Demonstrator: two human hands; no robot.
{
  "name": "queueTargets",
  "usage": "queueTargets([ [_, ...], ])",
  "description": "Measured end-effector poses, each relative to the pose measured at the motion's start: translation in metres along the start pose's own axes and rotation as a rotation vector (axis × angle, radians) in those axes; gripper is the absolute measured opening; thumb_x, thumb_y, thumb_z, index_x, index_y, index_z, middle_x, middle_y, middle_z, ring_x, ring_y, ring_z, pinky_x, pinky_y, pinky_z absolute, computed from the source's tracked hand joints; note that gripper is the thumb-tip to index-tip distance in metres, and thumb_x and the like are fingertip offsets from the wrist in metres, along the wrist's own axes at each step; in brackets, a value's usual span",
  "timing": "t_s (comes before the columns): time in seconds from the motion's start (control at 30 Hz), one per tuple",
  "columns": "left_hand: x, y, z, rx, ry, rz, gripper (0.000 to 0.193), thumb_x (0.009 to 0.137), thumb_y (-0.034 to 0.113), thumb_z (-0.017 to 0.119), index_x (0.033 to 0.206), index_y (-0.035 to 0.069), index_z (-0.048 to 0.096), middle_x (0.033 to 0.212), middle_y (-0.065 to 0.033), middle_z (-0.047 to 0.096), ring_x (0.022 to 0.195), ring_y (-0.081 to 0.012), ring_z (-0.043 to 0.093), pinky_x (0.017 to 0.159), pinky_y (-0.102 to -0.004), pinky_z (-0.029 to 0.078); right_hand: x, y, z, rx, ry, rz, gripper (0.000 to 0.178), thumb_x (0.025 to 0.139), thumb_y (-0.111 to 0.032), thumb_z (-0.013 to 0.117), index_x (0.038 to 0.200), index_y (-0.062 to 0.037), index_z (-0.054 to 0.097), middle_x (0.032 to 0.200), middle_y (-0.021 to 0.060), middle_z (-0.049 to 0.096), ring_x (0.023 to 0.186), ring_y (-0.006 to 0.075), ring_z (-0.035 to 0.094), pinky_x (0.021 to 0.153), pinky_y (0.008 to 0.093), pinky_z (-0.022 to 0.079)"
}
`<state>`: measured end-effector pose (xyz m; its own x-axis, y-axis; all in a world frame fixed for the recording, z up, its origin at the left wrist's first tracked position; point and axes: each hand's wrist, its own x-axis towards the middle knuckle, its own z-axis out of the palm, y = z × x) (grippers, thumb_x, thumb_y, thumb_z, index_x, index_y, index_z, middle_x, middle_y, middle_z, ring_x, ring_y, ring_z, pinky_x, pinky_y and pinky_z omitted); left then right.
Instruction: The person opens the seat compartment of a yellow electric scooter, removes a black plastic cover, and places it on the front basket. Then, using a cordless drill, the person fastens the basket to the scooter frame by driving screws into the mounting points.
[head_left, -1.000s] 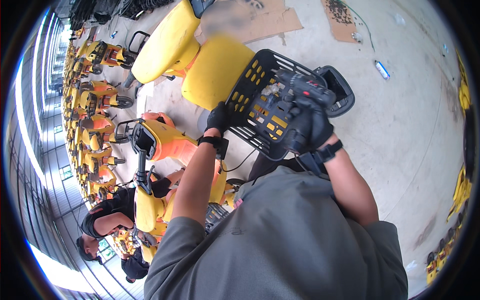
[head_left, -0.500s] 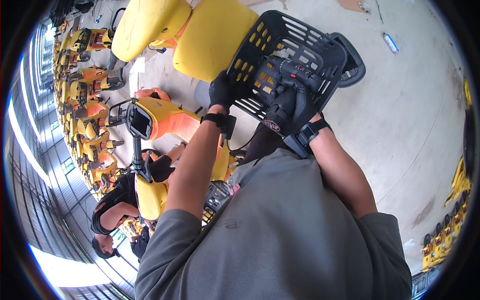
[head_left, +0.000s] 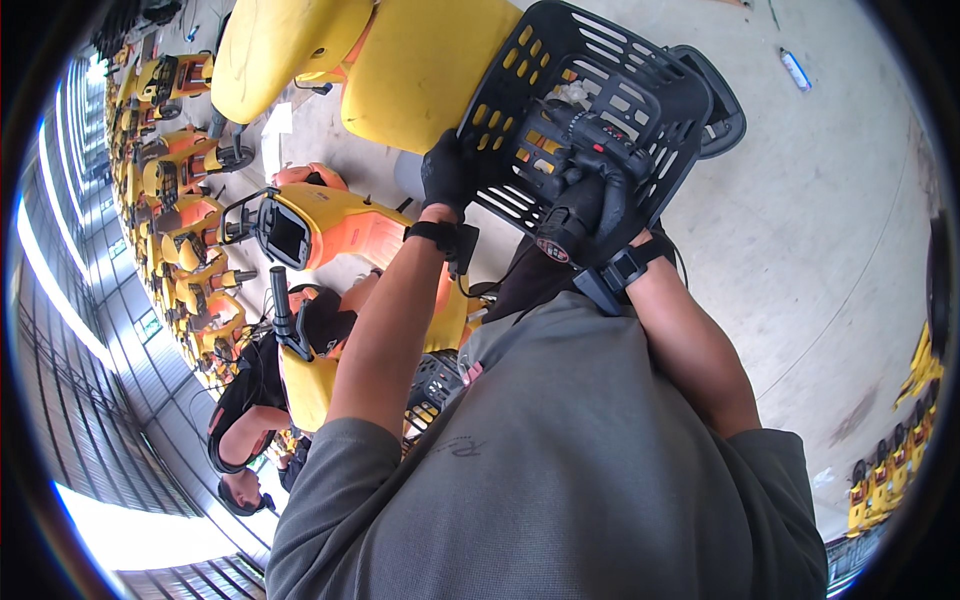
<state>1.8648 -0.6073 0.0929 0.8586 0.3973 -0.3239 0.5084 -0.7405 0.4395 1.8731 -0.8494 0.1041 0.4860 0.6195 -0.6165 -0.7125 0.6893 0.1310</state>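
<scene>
A black plastic basket (head_left: 690,120) with slotted walls sits at the front of a yellow scooter (head_left: 425,75). My left hand (head_left: 447,175), in a black glove, is closed on the basket's left rim. Inside the basket, my right hand (head_left: 618,205), gloved too, grips a black cordless drill (head_left: 573,218) by its handle. The drill's chuck points toward the far left of the basket, and its base faces me. Whatever the bit touches is hidden by the drill and basket wall.
Another yellow and orange scooter (head_left: 325,225) stands close on my left, its handlebar grip (head_left: 280,295) jutting out. A person in black (head_left: 250,400) bends beside it. Rows of scooters (head_left: 170,180) line the far left. A blue and white tube (head_left: 796,70) lies on the concrete floor (head_left: 800,220).
The basket sits slightly farther right and higher in view, with both hands staying on their holds. The person on the left appears shifted a little to the right.
</scene>
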Motion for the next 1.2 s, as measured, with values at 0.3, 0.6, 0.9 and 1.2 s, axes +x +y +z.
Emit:
queueTargets([
  [0.3,-0.005,0.01,-0.004,0.006,0.017,0.049,0.025,0.097,0.029,0.059,0.103,0.005,0.064,0.091,-0.0229,0.069,0.088,-0.0439,0.064,0.073,-0.0467,0.051,-0.001,-0.003,0.002,0.003,-0.006,0.032,0.023,0.092,-0.022,0.058,0.101,-0.0005,0.06,0.076,0.0041,0.057,0.078,0.0236,0.059,0.073,0.0314,0.054],
  [0.6,-0.005,0.009,-0.004,-0.071,0.009,0.015,0.023,0.094,0.03,0.064,0.101,0.008,0.066,0.087,-0.0195,0.07,0.083,-0.0408,0.067,0.069,-0.0461,0.051,0.003,-0.008,-0.005,-0.208,-0.015,0.013,0.018,0.093,-0.018,0.058,0.101,-0.0019,0.06,0.074,0.0049,0.058,0.072,0.0199,0.06,0.072,0.031,0.054],
  [0.9,-0.008,0.014,-0.007,-0.126,0.012,0.106,0.021,0.091,0.024,0.068,0.101,0.006,0.066,0.087,-0.0203,0.071,0.084,-0.0388,0.069,0.068,-0.0441,0.052,-0.002,-0.008,0.002,-0.395,0.081,-0.03,0.018,0.092,-0.016,0.061,0.103,-0.0019,0.06,0.072,0.0053,0.058,0.068,0.0183,0.059,0.071,0.0309,0.053],
  [1.2,-0.009,0.011,-0.005,-0.036,-0.011,0.075,0.019,0.096,0.021,0.063,0.1,0.002,0.064,0.082,-0.0177,0.07,0.074,-0.0307,0.069,0.062,-0.0383,0.049,-0.002,-0.004,0.005,-0.116,0.031,-0.077,0.023,0.094,-0.017,0.056,0.11,-0.0026,0.063,0.077,0.0031,0.057,0.072,0.0148,0.055,0.078,0.0303,0.051],
])
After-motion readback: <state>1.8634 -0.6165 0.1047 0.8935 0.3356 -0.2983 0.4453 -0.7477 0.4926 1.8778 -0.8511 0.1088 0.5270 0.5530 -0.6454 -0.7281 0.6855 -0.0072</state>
